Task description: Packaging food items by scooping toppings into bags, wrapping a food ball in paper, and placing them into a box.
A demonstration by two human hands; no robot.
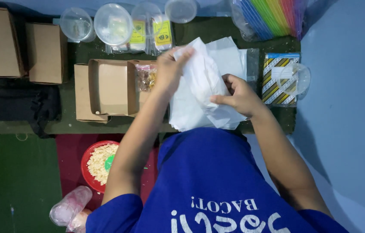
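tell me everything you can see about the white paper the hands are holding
The white paper is thin, slightly see-through and crumpled, like wrapping tissue. It is lifted and bunched, its lower edge hanging near the person's blue shirt. The left hand pinches its top corner; the right hand grips its right side with fingers curled in. More flat white sheets lie beneath it on the dark green table.

shirt (208, 181): blue, short-sleeved | chest print: white lettering | forearms: left bare | hands: nothing worn, no rings or watch seen
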